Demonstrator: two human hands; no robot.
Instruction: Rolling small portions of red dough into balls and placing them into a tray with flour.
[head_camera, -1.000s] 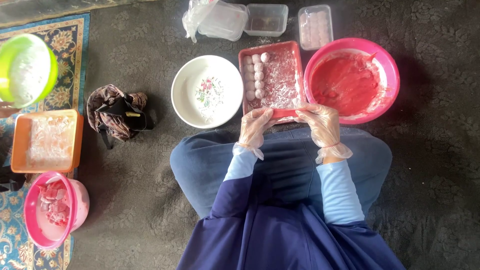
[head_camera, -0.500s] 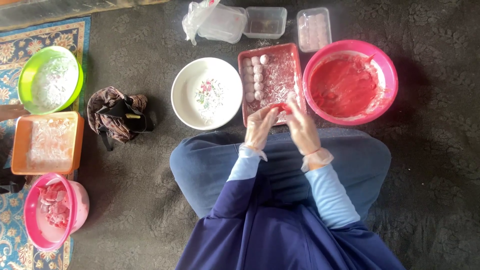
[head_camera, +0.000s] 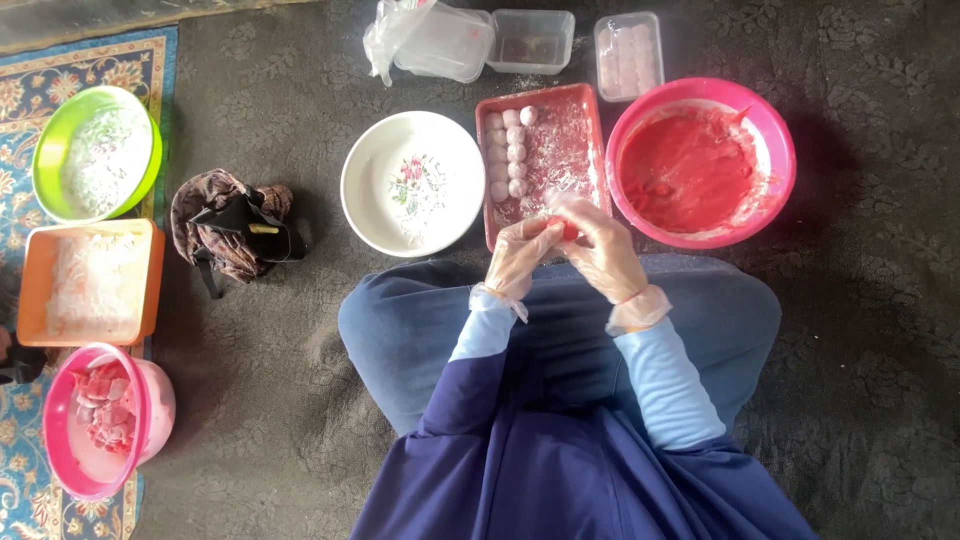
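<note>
Here, low in the middle of the frame, a person sits cross-legged on the dark carpet (head_camera: 300, 420), blue sleeves reaching forward over the knees. The left hand (head_camera: 520, 258) and right hand (head_camera: 600, 250), both in thin clear gloves, meet just above the lap, fingers curled together around a small red ball of dough (head_camera: 560, 226), which peeks out between the fingertips; cupping it from both sides like this seems suited to rounding it. The ball sits right over the near edge of the red tray (head_camera: 580, 150), which is dusted with white flour, probably to stop sticking, and carries two short rows of pale coated balls (head_camera: 508, 150) along its left side. Just right of the tray, touching or nearly so, stands a pink bowl (head_camera: 780, 160) of red paste, within easy reach of the right hand. Left of the tray is a white plate (head_camera: 380, 190) with a flower print. A crumpled dark cloth bag (head_camera: 230, 225) lies further left. At the left edge sit a green bowl (head_camera: 45, 150), an orange tub (head_camera: 150, 280) and a pink bucket (head_camera: 155, 410). Farthest off, along the top, stand clear plastic boxes (head_camera: 530, 40), one of them holding more pale balls.
</note>
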